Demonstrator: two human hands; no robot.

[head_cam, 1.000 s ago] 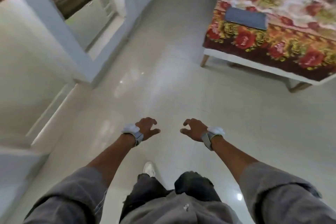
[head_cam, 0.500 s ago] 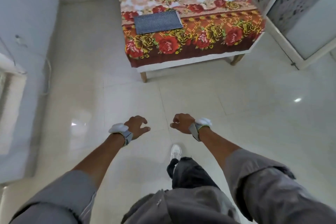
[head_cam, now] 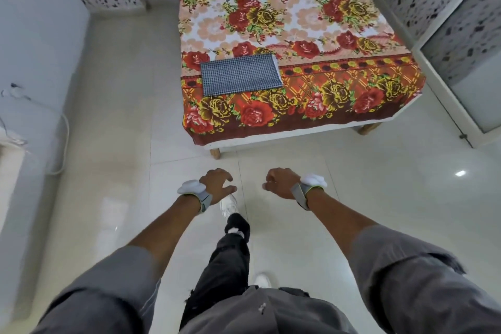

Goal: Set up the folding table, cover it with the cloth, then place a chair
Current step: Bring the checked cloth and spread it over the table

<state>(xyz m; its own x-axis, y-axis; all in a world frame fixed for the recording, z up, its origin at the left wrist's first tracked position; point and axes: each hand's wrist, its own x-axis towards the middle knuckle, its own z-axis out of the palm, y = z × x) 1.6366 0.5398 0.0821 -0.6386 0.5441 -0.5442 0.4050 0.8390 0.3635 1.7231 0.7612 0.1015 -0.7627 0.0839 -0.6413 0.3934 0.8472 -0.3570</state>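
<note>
Standing on tiled floor (head_cam: 379, 198), facing floral-sheeted bed (head_cam: 298, 22). Holding left hand (head_cam: 217, 184) and right hand (head_cam: 282, 183) out front, both relaxed, fingers loosely curled, grasping nothing. Seeing folded checked cloth (head_cam: 241, 74) lying near bed's front-left corner, well apart from hands.

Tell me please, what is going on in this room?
A person is mid-step on the tiled floor, facing a bed with a floral sheet. The left hand and right hand reach out in front, fingers loosely curled, holding nothing. A folded checked cloth lies untouched on the bed's near end. No folding table or chair shows.
</note>
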